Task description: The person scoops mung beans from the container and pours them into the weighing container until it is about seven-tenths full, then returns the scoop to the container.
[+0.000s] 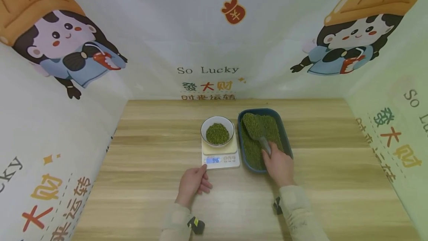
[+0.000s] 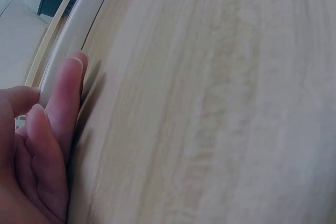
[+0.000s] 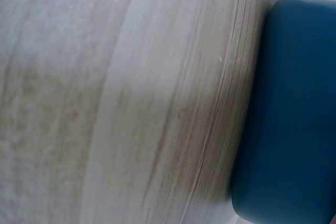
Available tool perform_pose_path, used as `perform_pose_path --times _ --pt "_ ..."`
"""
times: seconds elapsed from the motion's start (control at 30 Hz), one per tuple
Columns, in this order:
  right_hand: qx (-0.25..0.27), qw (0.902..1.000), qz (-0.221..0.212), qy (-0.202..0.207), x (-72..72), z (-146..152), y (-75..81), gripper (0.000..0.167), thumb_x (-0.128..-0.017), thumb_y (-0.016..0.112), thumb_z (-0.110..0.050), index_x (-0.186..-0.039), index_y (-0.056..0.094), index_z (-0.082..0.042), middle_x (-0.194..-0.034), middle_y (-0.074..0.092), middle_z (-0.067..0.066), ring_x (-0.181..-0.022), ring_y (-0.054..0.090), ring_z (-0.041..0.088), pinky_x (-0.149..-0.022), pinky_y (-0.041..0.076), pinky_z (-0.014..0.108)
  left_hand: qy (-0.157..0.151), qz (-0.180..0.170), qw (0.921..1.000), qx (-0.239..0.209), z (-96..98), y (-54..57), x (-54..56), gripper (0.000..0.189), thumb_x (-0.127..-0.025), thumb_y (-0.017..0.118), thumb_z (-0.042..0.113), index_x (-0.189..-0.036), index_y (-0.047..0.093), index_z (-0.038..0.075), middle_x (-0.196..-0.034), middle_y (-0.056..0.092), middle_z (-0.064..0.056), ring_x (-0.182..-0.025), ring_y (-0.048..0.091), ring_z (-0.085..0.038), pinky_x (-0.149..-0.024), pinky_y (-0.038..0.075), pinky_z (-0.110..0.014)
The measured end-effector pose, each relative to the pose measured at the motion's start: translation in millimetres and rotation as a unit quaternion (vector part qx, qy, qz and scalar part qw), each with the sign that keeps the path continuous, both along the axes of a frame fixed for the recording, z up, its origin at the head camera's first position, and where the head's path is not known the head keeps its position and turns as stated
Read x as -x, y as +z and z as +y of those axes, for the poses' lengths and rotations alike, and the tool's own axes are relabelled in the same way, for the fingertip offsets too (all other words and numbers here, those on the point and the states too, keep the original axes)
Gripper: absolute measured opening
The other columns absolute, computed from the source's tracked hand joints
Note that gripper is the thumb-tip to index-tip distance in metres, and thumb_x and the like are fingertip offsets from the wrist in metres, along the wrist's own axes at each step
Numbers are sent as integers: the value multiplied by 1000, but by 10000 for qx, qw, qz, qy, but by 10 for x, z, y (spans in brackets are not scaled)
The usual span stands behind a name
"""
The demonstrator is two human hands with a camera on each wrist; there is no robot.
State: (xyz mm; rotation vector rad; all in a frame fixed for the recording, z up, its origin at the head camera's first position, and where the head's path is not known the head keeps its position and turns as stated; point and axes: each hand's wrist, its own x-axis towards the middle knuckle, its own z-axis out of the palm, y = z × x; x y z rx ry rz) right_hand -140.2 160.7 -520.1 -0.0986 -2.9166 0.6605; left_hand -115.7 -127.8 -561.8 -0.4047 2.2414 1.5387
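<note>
My right hand [image 1: 280, 164] grips the handle of a grey scoop [image 1: 264, 142] over a blue tub [image 1: 287, 142] of mung beans [image 1: 252, 155]. Beans fill the scoop's bowl. Left of the tub, a white bowl [image 1: 203, 134] holding more mung beans stands on a kitchen scale [image 1: 220, 164], whose display seems to read 94.6. At the scale's front left corner is my left hand [image 1: 192, 183], its fingers loosely bent. One digit touches the scale's edge [image 2: 79, 30] in the left wrist view. The right wrist view shows the tub's outer wall [image 3: 289, 114], not the right hand.
A wood-grain tabletop [image 1: 150, 151] lies under everything. Printed cloth walls [image 1: 160, 40] with cartoon figures and lettering enclose the back and both sides. Dark wrist devices [image 1: 197, 226] sit by both sleeves.
</note>
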Motion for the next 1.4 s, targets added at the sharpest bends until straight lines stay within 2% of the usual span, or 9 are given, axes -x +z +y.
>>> perform_pose_path --times 0.2,0.73,1.4 --pt "-48 9999 87 23 -33 3 -17 41 -89 51 -36 -117 50 -6 -61 56 4 -46 48 19 -41 35 32 -32 -34 10000 21 1 -12 -32 58 -85 41 60 -79 58 4 -63 65 -7 -52 63 -21 -42 48 -28" --pt "-84 9997 245 5 -6 7 -44 41 -88 51 -37 -116 51 -8 -62 57 4 -48 49 21 -41 36 35 -22 -28 10000 32 3 11 -26 57 -86 41 58 -79 58 4 -63 65 -7 -51 63 -21 -42 48 -29" --pt "-72 9999 91 -11 -63 -4 -15 42 -88 52 -37 -117 51 -7 -66 59 6 -50 51 21 -43 37 36 -49 -25 10000 48 7 38 -31 57 -86 40 58 -79 58 4 -63 65 -7 -52 63 -20 -43 48 -29"
